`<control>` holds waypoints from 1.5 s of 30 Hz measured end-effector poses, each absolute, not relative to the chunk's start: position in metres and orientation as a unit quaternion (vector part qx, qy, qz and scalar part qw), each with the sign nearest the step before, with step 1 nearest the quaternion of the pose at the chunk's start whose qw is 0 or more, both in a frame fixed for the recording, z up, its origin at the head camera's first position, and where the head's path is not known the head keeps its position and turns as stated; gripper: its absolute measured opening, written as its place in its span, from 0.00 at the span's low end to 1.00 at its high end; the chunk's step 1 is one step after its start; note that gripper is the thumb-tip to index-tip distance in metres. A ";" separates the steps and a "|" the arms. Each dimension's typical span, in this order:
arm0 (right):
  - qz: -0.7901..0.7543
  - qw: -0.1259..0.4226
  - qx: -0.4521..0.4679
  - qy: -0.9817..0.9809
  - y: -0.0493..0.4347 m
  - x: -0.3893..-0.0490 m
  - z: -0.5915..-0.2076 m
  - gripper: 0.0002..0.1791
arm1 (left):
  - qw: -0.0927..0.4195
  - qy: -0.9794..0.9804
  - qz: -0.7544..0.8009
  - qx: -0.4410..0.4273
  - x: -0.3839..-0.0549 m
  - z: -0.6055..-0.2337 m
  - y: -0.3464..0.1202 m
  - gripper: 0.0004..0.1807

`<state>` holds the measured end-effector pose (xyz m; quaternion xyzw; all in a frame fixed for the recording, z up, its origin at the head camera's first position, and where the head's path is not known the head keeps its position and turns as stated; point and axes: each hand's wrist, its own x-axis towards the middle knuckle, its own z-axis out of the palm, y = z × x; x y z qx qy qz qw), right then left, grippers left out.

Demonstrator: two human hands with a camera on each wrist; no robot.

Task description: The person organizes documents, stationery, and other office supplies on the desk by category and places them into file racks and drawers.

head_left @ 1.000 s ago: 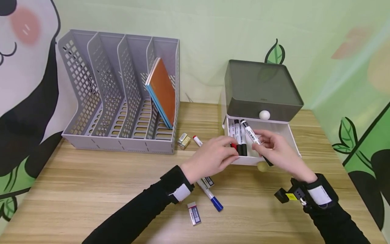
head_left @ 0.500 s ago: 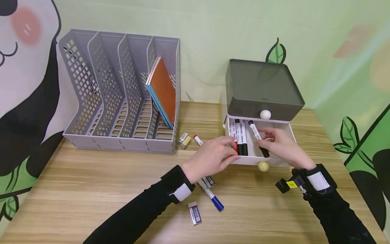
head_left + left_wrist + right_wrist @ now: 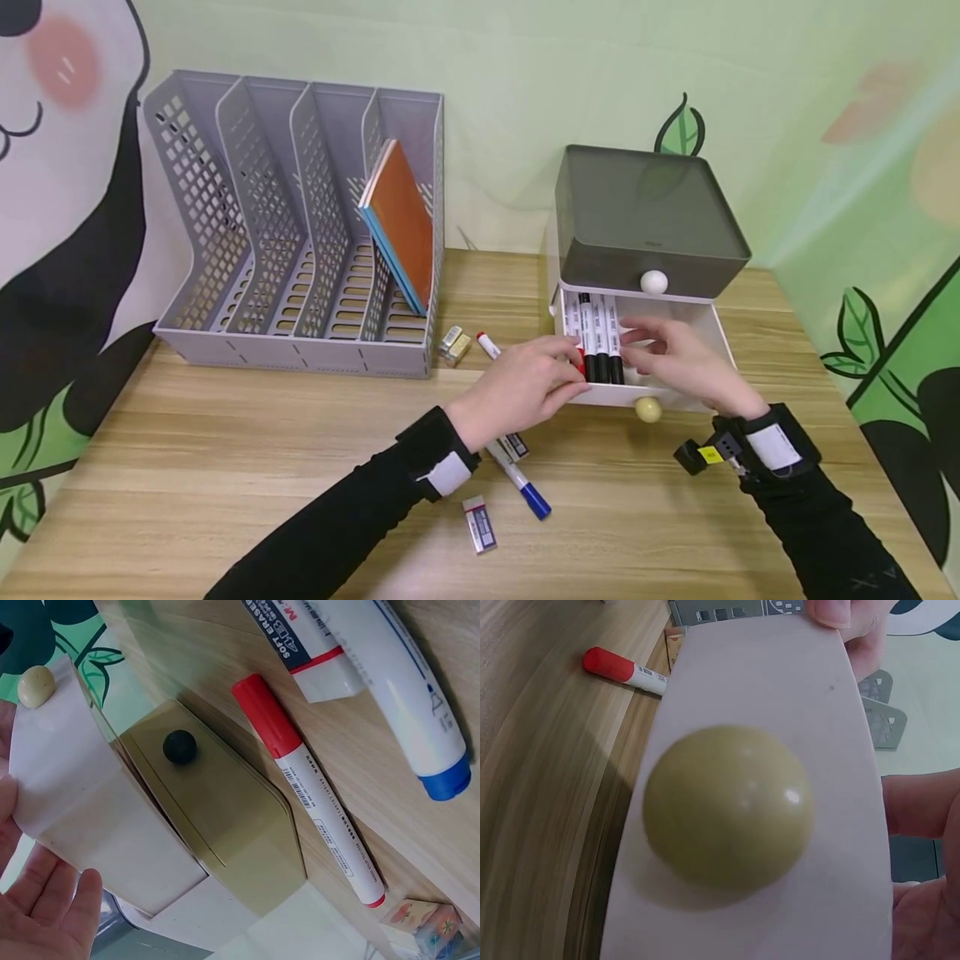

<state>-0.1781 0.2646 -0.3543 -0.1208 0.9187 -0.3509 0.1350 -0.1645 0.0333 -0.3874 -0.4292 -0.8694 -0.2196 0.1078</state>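
Observation:
In the head view, the white drawer [image 3: 617,396] is pulled out, its round yellowish knob [image 3: 648,409] in front. Several black-capped white markers [image 3: 602,340] lie side by side in its left part, along with a red-capped one [image 3: 581,363]. My left hand [image 3: 521,383] grips the drawer's front left corner, with the thumb at the front wall and fingertips over the rim. Over the drawer, my right hand [image 3: 678,358] has loosely bent fingers, their tips right beside the rightmost marker. The right wrist view has the knob [image 3: 727,808] close up.
A dark grey upper drawer [image 3: 648,221] sits above. Left of it stands a grey file rack [image 3: 300,350] with orange and blue notebooks [image 3: 401,229]. On the table lie a red-capped marker [image 3: 319,802], a blue-capped marker [image 3: 517,479], an eraser [image 3: 480,525] and small boxes [image 3: 453,347].
The marker in my right hand has gone down and left, from tilted to lying in line with the others, and the fingers have let go. The left hand stays in place.

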 end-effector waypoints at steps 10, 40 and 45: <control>-0.314 0.089 -0.173 0.929 0.261 -0.173 -0.359 0.23 | 0.098 -0.868 -0.231 -0.427 -0.163 -0.387 0.032 0.13; -0.257 0.031 -0.186 0.948 0.254 -0.166 -0.366 0.20 | 0.036 -0.850 -0.288 -0.440 -0.160 -0.385 0.019 0.16; -0.271 -0.056 -0.197 0.941 0.249 -0.159 -0.362 0.17 | 0.057 -0.847 -0.299 -0.436 -0.159 -0.382 0.007 0.16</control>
